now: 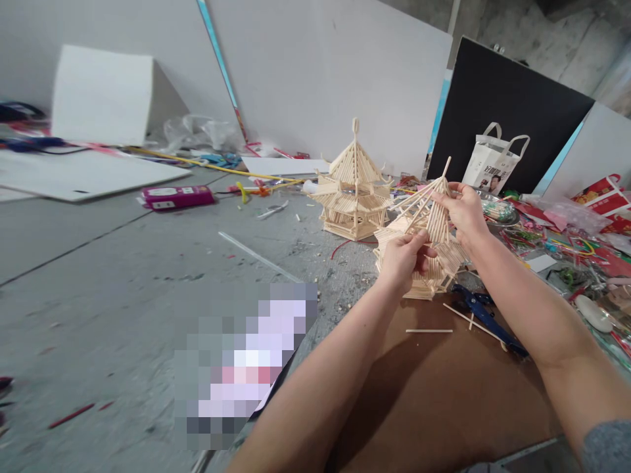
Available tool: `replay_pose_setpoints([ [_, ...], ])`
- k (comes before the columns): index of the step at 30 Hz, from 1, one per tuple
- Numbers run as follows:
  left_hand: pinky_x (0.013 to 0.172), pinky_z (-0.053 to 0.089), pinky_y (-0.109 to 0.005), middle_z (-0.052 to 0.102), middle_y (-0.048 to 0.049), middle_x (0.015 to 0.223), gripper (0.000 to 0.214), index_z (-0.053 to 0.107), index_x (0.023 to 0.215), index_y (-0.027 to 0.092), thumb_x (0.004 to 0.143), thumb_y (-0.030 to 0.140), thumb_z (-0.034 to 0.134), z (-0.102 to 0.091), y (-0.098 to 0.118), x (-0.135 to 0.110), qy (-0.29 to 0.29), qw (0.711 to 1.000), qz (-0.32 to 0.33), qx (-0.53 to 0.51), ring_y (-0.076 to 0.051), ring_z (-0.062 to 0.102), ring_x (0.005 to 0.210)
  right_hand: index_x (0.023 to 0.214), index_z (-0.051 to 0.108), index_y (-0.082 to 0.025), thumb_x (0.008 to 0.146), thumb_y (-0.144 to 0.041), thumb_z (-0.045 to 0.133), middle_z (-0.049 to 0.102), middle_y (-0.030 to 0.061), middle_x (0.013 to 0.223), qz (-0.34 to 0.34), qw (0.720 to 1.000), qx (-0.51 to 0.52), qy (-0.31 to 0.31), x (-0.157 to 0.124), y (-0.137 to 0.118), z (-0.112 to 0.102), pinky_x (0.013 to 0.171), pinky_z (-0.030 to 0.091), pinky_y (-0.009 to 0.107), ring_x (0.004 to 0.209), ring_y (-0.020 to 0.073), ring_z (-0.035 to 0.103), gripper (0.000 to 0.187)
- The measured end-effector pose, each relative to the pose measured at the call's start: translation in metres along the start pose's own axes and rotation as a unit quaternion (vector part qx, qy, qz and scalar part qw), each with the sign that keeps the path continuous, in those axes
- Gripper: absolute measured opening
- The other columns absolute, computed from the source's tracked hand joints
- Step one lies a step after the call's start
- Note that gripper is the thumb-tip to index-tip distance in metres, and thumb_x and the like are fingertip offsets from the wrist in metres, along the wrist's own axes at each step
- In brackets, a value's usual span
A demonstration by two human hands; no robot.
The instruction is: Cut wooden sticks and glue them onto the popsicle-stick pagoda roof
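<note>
A pointed roof made of thin wooden sticks (pixel 436 220) is held between my hands, with one stick rising from its peak. My right hand (pixel 468 211) pinches it near the top. At its lower edge, the thumb and fingers of my left hand (pixel 401 263) are closed on the stick ends. Beneath it stands a stick-built pavilion base (pixel 426 286), partly covered by my hands; whether the roof touches it I cannot tell. Behind and to the left stands a similar finished-looking stick pagoda (pixel 355 197) with its own peaked roof.
A brown board (pixel 419 394) lies under the work, bearing a loose stick (pixel 428 331) and a blue-handled tool (pixel 486 318). A purple box (pixel 177 197) and a clear rod (pixel 256 255) are to the left. Craft clutter and a paper bag (pixel 488 161) fill the right.
</note>
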State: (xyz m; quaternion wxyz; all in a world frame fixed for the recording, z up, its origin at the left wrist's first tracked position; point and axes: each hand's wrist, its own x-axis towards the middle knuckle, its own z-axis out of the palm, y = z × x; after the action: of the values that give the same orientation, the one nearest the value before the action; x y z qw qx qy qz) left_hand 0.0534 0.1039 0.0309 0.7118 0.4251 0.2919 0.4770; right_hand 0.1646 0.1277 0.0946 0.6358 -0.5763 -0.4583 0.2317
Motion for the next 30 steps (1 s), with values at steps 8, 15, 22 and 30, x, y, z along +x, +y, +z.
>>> replay_pose_setpoints([
  [8, 0.030, 0.028, -0.018, 0.058, 0.0004, 0.047, 0.023, 0.051, 0.066, 0.014, 0.072, 0.035, 0.058, 0.0013, 0.0009, -0.0019, -0.005, 1.000, -0.010, -0.019, -0.006, 0.040, 0.028, 0.088, 0.045, -0.020, 0.058, -0.031, 0.066, 0.060, -0.0009, 0.079, 0.003, 1.000, -0.021, -0.002, -0.0016, -0.0012, -0.0010, 0.051, 0.044, 0.024, 0.064, 0.0122, 0.057, 0.038],
  [15, 0.031, 0.026, -0.017, 0.055, 0.0018, 0.045, 0.027, 0.053, 0.066, 0.012, 0.073, 0.038, 0.059, 0.0007, -0.0028, 0.0000, -0.005, 1.000, -0.001, -0.017, -0.004, 0.039, 0.028, 0.085, 0.045, -0.020, 0.056, -0.028, 0.066, 0.060, -0.0012, 0.078, -0.005, 1.000, 0.004, 0.002, 0.0005, 0.0018, -0.0006, 0.057, 0.046, 0.026, 0.069, 0.0138, 0.059, 0.036],
  [22, 0.030, 0.025, -0.017, 0.055, 0.0021, 0.045, 0.030, 0.054, 0.065, 0.012, 0.070, 0.040, 0.062, 0.0008, -0.0033, 0.0012, 0.002, 1.000, 0.011, -0.014, -0.004, 0.039, 0.028, 0.082, 0.044, -0.020, 0.054, -0.028, 0.070, 0.056, -0.0034, 0.071, -0.007, 1.000, 0.029, 0.007, 0.0002, 0.0011, 0.0011, 0.056, 0.045, 0.026, 0.063, 0.0124, 0.057, 0.039],
  [30, 0.029, 0.025, -0.017, 0.054, 0.0023, 0.045, 0.029, 0.055, 0.065, 0.012, 0.071, 0.039, 0.060, 0.0012, -0.0043, 0.0014, 0.001, 1.000, 0.009, -0.008, -0.004, 0.039, 0.027, 0.085, 0.046, -0.020, 0.053, -0.031, 0.070, 0.056, -0.0036, 0.070, -0.013, 1.000, 0.018, 0.006, 0.0001, 0.0046, -0.0012, 0.053, 0.043, 0.026, 0.060, 0.0122, 0.055, 0.041],
])
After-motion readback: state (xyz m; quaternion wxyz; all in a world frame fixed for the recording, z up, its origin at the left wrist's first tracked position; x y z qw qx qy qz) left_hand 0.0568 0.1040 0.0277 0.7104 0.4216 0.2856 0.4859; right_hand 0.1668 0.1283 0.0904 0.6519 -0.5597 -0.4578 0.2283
